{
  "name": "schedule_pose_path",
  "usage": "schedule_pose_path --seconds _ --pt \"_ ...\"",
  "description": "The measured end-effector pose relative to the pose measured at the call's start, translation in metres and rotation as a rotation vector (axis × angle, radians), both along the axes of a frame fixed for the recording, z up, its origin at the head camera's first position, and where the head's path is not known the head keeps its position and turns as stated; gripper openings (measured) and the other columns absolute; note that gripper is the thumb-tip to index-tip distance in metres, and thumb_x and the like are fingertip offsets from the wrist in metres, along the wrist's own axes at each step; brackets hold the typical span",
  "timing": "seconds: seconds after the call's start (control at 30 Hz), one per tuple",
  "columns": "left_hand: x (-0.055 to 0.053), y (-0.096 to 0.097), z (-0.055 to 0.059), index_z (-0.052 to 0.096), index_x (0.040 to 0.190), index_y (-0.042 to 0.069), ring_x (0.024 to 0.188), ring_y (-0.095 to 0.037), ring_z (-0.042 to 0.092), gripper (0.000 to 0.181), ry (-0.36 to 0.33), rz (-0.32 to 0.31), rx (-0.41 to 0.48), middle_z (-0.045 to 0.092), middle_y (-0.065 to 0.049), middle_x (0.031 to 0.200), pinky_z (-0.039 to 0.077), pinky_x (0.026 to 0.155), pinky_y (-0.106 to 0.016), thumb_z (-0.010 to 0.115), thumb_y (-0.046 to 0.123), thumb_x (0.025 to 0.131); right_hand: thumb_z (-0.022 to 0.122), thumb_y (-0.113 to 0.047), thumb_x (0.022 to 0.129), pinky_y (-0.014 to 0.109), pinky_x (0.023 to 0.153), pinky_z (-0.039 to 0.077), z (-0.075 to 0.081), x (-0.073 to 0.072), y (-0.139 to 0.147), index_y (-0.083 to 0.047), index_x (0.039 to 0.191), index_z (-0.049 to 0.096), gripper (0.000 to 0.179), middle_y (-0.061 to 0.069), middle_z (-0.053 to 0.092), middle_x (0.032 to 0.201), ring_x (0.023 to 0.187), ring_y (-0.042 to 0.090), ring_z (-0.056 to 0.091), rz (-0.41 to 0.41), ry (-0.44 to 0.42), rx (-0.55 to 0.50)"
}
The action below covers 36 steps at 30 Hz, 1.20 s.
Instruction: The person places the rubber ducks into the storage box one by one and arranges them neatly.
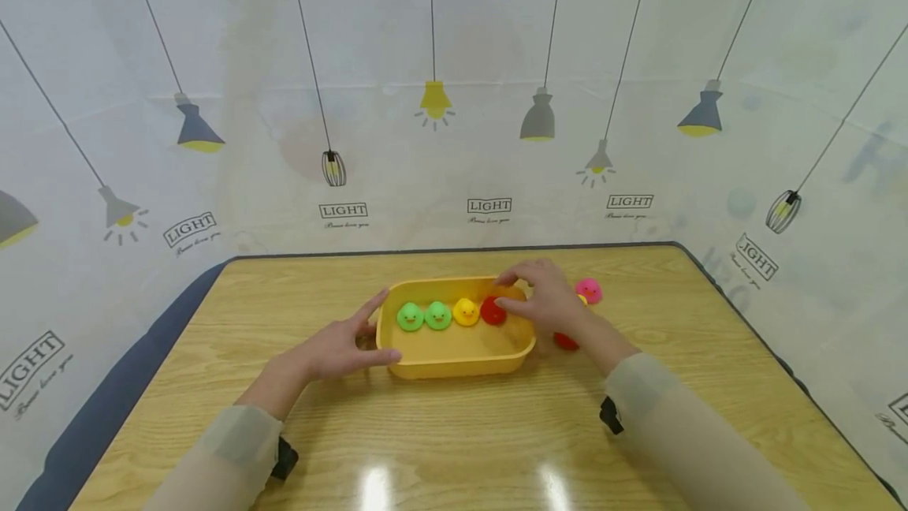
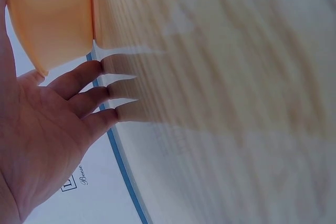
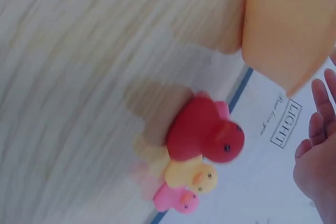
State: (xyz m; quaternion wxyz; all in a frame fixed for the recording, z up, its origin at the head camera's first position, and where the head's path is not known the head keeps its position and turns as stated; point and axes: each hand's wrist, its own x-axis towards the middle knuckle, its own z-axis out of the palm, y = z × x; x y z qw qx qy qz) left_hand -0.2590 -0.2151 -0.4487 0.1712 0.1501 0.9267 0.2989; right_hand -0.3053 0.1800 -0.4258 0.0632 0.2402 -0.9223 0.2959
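Right grip point(image 1: 546, 298) is at a red duck point(image 1: 491, 313) in a yellow tray point(image 1: 457, 369).

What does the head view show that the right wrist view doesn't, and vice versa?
Head only: the left hand, two green ducks, a yellow duck and a red duck inside the tray.
Right wrist only: the eyes of the outer red duck.
Both: the tray, the right hand, the outer red duck, outer yellow duck and pink duck.
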Motion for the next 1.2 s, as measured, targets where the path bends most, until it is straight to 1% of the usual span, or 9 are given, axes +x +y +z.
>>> schedule_pose_path --seconds 0.17,0.4,0.47,0.53,0.67,0.87,1.03,1.1,1.2 --pt "0.001 0.001 0.0 -0.002 0.176 0.046 0.152 -0.051 0.051 0.117 0.003 -0.001 0.004 0.058 -0.016 0.164 0.043 0.119 -0.071 0.072 0.078 0.092 0.087 -0.025 0.096 0.052 0.1 0.053 0.006 0.006 0.016 -0.01 0.122 0.08 0.031 0.009 0.078 0.12 0.117 0.032 0.061 -0.009 -0.012 -0.051" --pt "0.002 0.002 0.0 -0.001 0.176 0.045 0.149 -0.047 0.055 0.117 0.0 0.005 0.0 0.058 -0.016 0.164 0.05 0.112 -0.065 0.073 0.078 0.091 0.084 -0.03 0.099 0.045 0.094 0.05 0.009 0.019 0.05 -0.011 0.123 0.079 0.031 0.007 0.076 0.122 0.109 0.026 0.057 -0.065 -0.061 -0.057" --pt "0.002 0.002 0.001 0.0 0.177 0.044 0.148 -0.047 0.055 0.117 -0.002 0.005 0.0 0.058 -0.016 0.164 0.05 0.111 -0.065 0.073 0.078 0.091 0.083 -0.03 0.099 0.046 0.094 0.05 0.009 0.023 0.061 -0.01 0.125 0.079 0.032 0.008 0.076 0.122 0.108 0.029 0.058 -0.069 -0.073 -0.058" --pt "0.002 0.002 0.001 0.0 0.177 0.044 0.15 -0.048 0.054 0.118 -0.003 0.006 0.001 0.058 -0.016 0.164 0.049 0.113 -0.066 0.073 0.078 0.091 0.083 -0.034 0.099 0.045 0.094 0.05 0.009 0.026 0.072 -0.013 0.126 0.079 0.034 0.008 0.076 0.123 0.109 0.03 0.06 -0.083 -0.083 -0.044" --pt "0.002 0.001 0.0 -0.002 0.176 0.045 0.151 -0.049 0.052 0.117 -0.001 0.003 0.001 0.057 -0.016 0.165 0.047 0.115 -0.068 0.072 0.078 0.092 0.083 -0.033 0.1 0.047 0.095 0.052 0.006 0.031 0.091 -0.012 0.126 0.078 0.034 0.008 0.077 0.124 0.112 0.036 0.061 -0.105 -0.095 -0.03" --pt "0.003 0.002 0.001 -0.002 0.176 0.046 0.154 -0.05 0.049 0.116 0.006 0.004 -0.002 0.057 -0.015 0.165 0.041 0.121 -0.072 0.071 0.079 0.092 0.082 -0.027 0.101 0.035 0.091 0.051 0.0 0.037 0.118 -0.01 0.123 0.08 0.028 0.006 0.08 0.118 0.108 0.03 0.065 -0.099 -0.053 -0.008" --pt "0.003 0.003 0.003 -0.001 0.177 0.044 0.154 -0.051 0.048 0.117 0.0 0.01 0.001 0.058 -0.017 0.164 0.039 0.122 -0.074 0.072 0.078 0.092 0.081 -0.025 0.101 0.032 0.089 0.051 -0.002 0.042 0.134 -0.011 0.12 0.08 0.023 0.01 0.08 0.118 0.108 0.029 0.067 -0.1 -0.05 -0.005" --pt "0.004 0.003 0.004 0.0 0.177 0.043 0.155 -0.051 0.047 0.117 -0.004 0.014 0.001 0.057 -0.017 0.165 0.038 0.122 -0.075 0.072 0.078 0.092 0.081 -0.025 0.101 0.032 0.088 0.051 -0.003 0.043 0.139 -0.01 0.121 0.08 0.024 0.011 0.08 0.119 0.108 0.03 0.067 -0.098 -0.054 -0.004" --pt "0.004 0.003 0.004 -0.001 0.177 0.044 0.155 -0.052 0.047 0.117 -0.006 0.017 -0.002 0.056 -0.018 0.165 0.038 0.122 -0.075 0.072 0.078 0.092 0.082 -0.027 0.101 0.031 0.086 0.051 -0.005 0.046 0.142 -0.01 0.123 0.079 0.027 0.011 0.079 0.119 0.104 0.027 0.064 -0.099 -0.076 0.007"
